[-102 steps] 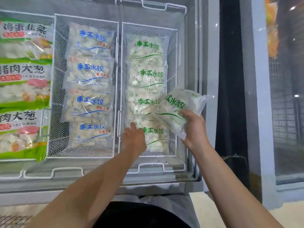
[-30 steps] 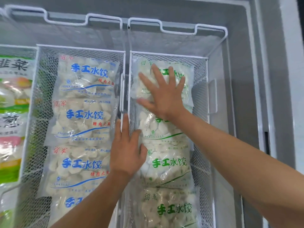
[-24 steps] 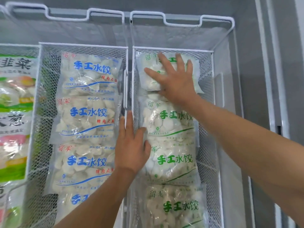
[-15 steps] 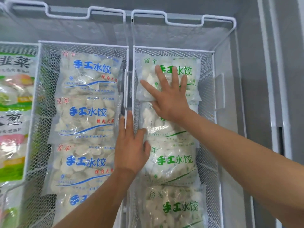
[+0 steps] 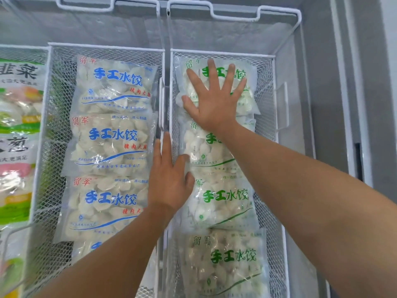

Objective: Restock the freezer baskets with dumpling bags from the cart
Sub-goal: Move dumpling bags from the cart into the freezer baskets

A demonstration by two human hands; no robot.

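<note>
Two white wire freezer baskets stand side by side. The right basket [image 5: 271,87] holds a row of clear dumpling bags with green lettering. My right hand [image 5: 214,100] lies flat, fingers spread, on the farthest green-lettered bag [image 5: 247,97], pressing it down. My left hand [image 5: 170,179] rests flat on the divider between the baskets, its thumb against the left edge of the third green-lettered bag [image 5: 223,203]. The left basket [image 5: 53,117] holds several bags with blue lettering [image 5: 116,87]. Neither hand grips anything.
Large green and white dumpling packs [image 5: 17,117] fill the basket at the far left. Wire handles [image 5: 234,12] of the baskets run along the freezer's back wall. The grey freezer wall and rim [image 5: 335,104] close the right side.
The right hand carried a green-lettered bag into the right basket and set it at the far end; it now presses flat on that bag. The left hand has stayed at the divider.
</note>
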